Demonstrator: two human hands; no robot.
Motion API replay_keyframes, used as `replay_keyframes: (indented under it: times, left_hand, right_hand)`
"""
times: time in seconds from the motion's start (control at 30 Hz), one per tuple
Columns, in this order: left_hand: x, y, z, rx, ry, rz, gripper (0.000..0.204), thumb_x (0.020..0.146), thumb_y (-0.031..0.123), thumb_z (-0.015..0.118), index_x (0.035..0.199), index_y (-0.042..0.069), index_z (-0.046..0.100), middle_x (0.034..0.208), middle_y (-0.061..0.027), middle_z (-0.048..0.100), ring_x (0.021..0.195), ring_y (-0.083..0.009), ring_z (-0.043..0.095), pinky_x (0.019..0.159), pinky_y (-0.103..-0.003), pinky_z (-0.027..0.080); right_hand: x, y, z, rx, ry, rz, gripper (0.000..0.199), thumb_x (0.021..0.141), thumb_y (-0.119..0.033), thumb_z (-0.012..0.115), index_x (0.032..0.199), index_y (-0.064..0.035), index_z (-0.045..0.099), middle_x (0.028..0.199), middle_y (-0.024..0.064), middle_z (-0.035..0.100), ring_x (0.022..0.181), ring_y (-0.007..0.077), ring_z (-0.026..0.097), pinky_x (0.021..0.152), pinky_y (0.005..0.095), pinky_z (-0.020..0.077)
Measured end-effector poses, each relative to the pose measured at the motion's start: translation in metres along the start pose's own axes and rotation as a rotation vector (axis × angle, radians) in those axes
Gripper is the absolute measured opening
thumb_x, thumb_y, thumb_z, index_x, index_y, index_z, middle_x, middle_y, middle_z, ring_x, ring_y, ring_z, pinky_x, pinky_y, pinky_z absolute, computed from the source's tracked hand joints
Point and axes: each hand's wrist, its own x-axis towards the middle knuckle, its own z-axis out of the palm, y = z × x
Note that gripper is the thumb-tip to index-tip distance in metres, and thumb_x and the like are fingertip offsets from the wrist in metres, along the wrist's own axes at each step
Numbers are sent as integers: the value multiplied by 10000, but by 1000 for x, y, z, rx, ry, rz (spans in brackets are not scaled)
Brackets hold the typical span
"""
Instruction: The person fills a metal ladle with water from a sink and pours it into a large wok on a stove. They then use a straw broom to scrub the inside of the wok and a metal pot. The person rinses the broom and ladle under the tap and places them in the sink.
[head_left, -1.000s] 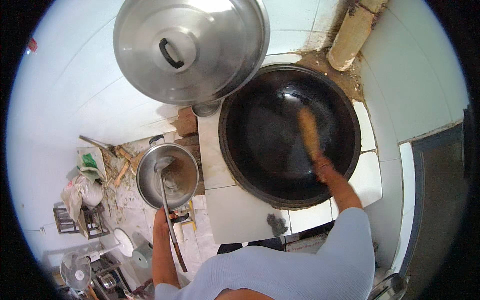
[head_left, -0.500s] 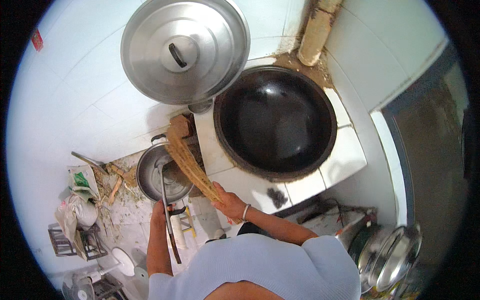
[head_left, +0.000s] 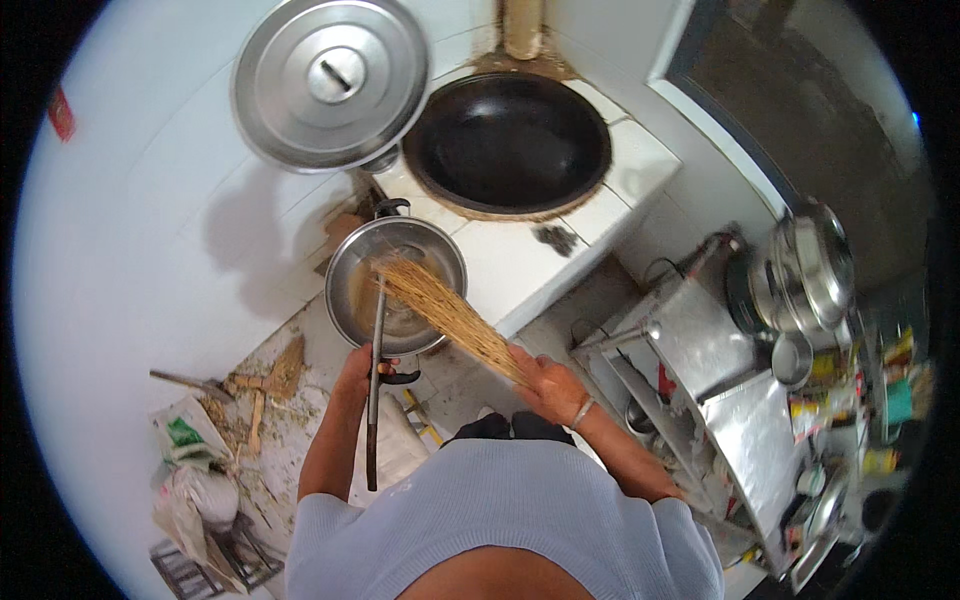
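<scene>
**Straw brush (head_left: 450,308) in a steel pan (head_left: 345,290), with a hand at each side**

At far left, a pale sack with a green patch (head_left: 185,435) lies beside straw scraps and a piece of wood (head_left: 257,425) on the floor. Farther right, a large round metal lid (head_left: 385,75) with a dark handle is at the white wall. Below it, the left hand (head_left: 362,366) is at the near rim of the pan, its fingers curled closed around the near black handle (head_left: 402,378). A ladle (head_left: 373,430) crosses this hand, its shaft running from inside the pan toward the person; whether the fingers also grip the shaft cannot be told. The pan is just beside the white tiled stove (head_left: 500,262). The brush slants across the pan's right rim, its tip inside near the ladle's upper end; contact with the pan bottom cannot be made out. A black wok (head_left: 510,145) is set in the stove top. The right hand (head_left: 552,390) has its fingers closed around the lower end of the brush. At far right are a metal table (head_left: 705,325) and shiny stacked pots (head_left: 805,275).
</scene>
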Motion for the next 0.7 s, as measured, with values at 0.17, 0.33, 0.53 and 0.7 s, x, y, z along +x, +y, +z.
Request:
replay_keyframes:
  times: [0.17, 0.33, 0.53, 0.7]
  left_hand:
    - [-19, -40, 26, 162, -316, 92, 188, 877, 163, 475, 933, -13, 514, 753, -136, 604, 591, -198, 595, 489, -284, 484]
    - [-75, -87, 105, 768, -671, 478, 207, 884, 167, 491, 983, -14, 506, 867, -118, 559, 691, -198, 592, 594, -298, 502]
    - [-147, -204, 255, 540, -630, -58, 217, 870, 190, 477, 904, -22, 508, 728, -145, 553, 526, -210, 532, 469, -334, 468]
    - [-225, -310, 367, 687, -897, -259, 208, 887, 171, 415, 848, -29, 463, 616, -220, 530, 386, -179, 444, 472, -364, 471]
  right_hand:
    - [-122, 8, 6, 43, 345, 8, 677, 742, -132, 643, 1325, -66, 303, 837, 245, 571, 673, 377, 587, 607, 417, 486]
    - [-269, 1, 12, 98, 517, 315, 654, 742, -153, 642, 1304, -63, 321, 774, 219, 568, 650, 366, 575, 592, 409, 486]
    - [-467, -20, 52, 66, 699, 603, 643, 747, -165, 630, 1309, -89, 326, 796, 224, 546, 629, 362, 562, 607, 417, 477]
    - [-639, -71, 86, 58, 867, 910, 646, 743, -167, 626, 1309, -116, 321, 754, 191, 533, 612, 353, 559, 566, 421, 469]
